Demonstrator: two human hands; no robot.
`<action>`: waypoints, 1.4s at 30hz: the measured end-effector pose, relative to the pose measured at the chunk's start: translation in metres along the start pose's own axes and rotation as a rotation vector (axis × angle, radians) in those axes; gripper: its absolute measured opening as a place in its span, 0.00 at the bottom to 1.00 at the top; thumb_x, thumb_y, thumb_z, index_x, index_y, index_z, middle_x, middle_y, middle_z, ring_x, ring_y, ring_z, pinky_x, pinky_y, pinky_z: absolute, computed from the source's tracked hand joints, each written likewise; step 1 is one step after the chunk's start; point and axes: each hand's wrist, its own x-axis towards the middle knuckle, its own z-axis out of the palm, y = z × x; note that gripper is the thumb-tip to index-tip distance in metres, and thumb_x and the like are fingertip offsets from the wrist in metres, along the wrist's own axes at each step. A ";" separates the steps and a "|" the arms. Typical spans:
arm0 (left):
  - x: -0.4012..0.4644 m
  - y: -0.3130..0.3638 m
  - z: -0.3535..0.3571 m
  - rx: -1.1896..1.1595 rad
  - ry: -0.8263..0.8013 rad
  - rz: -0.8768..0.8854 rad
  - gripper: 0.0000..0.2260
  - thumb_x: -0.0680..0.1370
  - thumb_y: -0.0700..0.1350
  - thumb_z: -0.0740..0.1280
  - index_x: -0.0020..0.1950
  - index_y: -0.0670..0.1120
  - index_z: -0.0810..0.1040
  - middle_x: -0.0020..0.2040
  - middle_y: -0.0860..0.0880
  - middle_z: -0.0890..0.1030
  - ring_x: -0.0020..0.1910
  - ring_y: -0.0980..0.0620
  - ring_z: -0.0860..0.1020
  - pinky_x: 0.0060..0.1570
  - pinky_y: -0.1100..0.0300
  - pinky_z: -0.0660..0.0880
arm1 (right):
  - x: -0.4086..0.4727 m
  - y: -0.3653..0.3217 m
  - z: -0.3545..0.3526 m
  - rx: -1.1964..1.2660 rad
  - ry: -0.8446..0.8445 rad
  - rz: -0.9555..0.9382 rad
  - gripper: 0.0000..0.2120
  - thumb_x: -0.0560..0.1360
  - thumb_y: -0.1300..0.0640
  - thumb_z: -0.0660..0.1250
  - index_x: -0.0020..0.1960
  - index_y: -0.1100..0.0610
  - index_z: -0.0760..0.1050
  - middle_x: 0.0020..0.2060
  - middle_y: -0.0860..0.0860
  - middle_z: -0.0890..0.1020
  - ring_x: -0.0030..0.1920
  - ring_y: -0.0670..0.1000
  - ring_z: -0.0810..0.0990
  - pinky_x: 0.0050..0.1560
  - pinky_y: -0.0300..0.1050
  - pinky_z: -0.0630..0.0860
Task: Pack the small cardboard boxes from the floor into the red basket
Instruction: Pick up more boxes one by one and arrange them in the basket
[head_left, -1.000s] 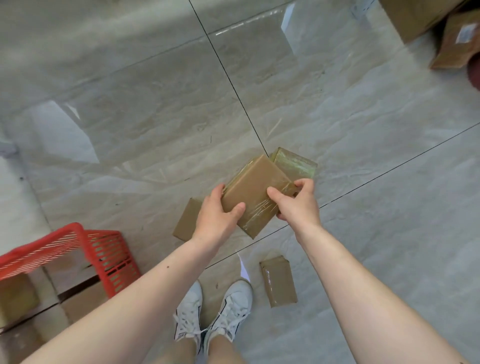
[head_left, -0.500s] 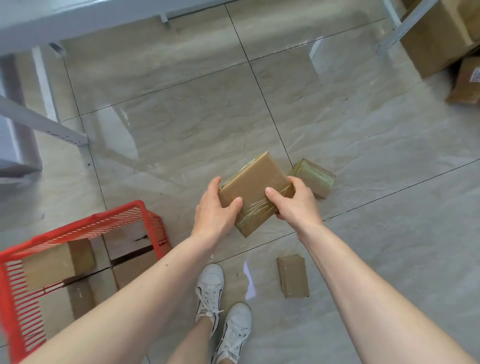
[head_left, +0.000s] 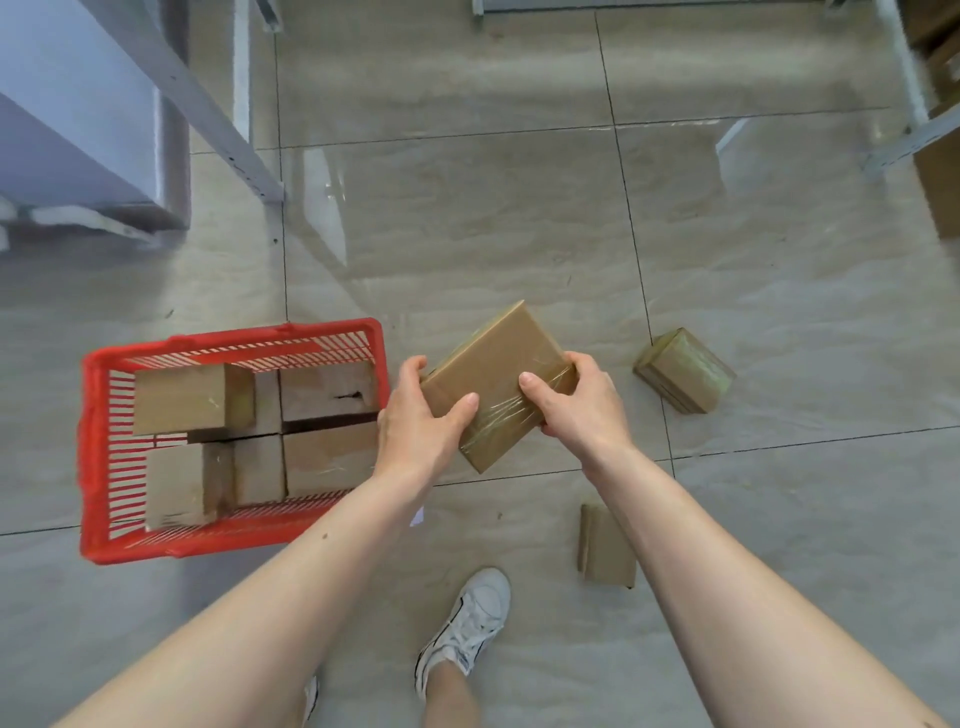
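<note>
I hold a flat cardboard box wrapped in clear tape above the floor, tilted, just right of the red basket. My left hand grips its near left corner and my right hand grips its right edge. The basket stands on the floor at the left and holds several cardboard boxes. Two more small boxes lie on the tiles: a taped box to the right and a flat box beside my right forearm.
Grey metal shelf legs and a pale panel stand at the back left. Bigger cardboard cartons sit at the far right behind another metal frame. My white shoe is on the tiles below the held box.
The view has swung left, so the whole basket has come into sight. The held box has stayed in both hands and now hangs close to the basket's right rim.
</note>
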 end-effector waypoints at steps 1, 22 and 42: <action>0.000 -0.006 -0.011 -0.006 0.014 -0.008 0.34 0.72 0.54 0.72 0.75 0.52 0.61 0.72 0.51 0.71 0.69 0.46 0.70 0.69 0.47 0.67 | -0.004 -0.005 0.010 -0.010 -0.012 -0.006 0.33 0.71 0.44 0.72 0.73 0.54 0.69 0.64 0.54 0.76 0.62 0.55 0.79 0.63 0.57 0.78; 0.072 -0.161 -0.232 -0.011 -0.061 -0.034 0.30 0.76 0.43 0.69 0.76 0.47 0.63 0.72 0.47 0.65 0.70 0.48 0.69 0.71 0.50 0.66 | -0.071 -0.062 0.269 0.053 0.001 0.074 0.33 0.70 0.46 0.70 0.73 0.46 0.67 0.64 0.53 0.77 0.64 0.56 0.78 0.64 0.60 0.76; 0.203 -0.260 -0.191 -0.012 -0.107 -0.120 0.24 0.79 0.42 0.66 0.74 0.49 0.66 0.69 0.49 0.71 0.69 0.49 0.70 0.69 0.47 0.70 | 0.049 0.012 0.395 0.042 0.039 0.089 0.28 0.77 0.54 0.70 0.75 0.53 0.66 0.66 0.54 0.77 0.66 0.58 0.77 0.63 0.59 0.78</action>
